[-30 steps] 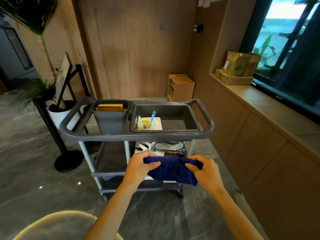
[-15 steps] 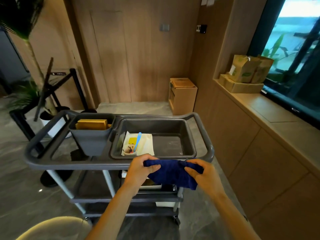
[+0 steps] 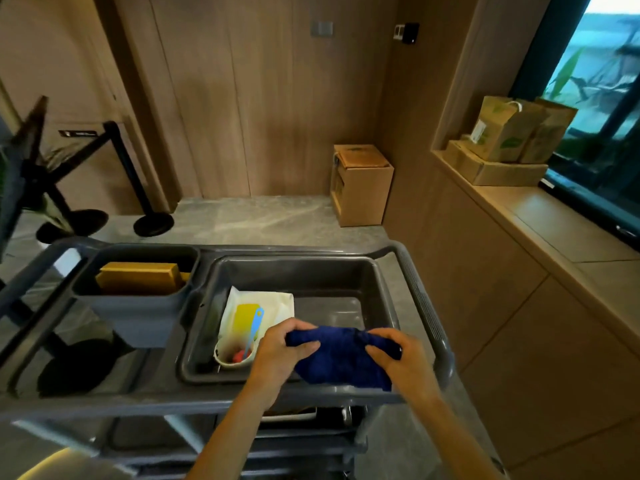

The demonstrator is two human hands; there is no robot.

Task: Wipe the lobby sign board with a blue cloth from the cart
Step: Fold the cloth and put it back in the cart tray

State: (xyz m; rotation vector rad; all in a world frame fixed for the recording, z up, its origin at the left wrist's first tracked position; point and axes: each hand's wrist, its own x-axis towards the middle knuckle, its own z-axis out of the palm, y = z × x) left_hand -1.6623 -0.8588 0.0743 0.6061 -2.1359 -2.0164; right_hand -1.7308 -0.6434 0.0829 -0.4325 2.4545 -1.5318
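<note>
Over the cart's [image 3: 427,306] top tray: both hands on the blue cloth [image 3: 341,358]. Left hand [image 3: 277,355] pinches its left edge, right hand [image 3: 394,355] clamps the right end, and the cloth is bunched between them, hanging just above the tray's front rim.

Step, as I read it: cloth is picked up and is being gathered or folded for wiping. No wiping yet.

Next move calls for turning left. The dark tilted panel at the far left edge [image 3: 17,168] is probably the sign board, but it's blurred and cropped, so not certain. One hand could carry the cloth; a flat pad would wipe better than a wad.

Counts:
- 1 blue cloth
- 2 grey bins on top: deep bucket [image 3: 138,306] with a yellow-brown block [image 3: 142,277] inside, shallow tub [image 3: 304,268]
- in the tub: 1 paper cup [image 3: 230,356], 1 blue spoon [image 3: 254,327], 1 white wrapper [image 3: 277,303]
- 2 black stanchion bases [image 3: 154,224] on the floor
- 1 cardboard box [image 3: 362,185] on the floor
- 2 paper bags [image 3: 502,128] on a flat carton, on the window ledge [image 3: 554,223]
</note>
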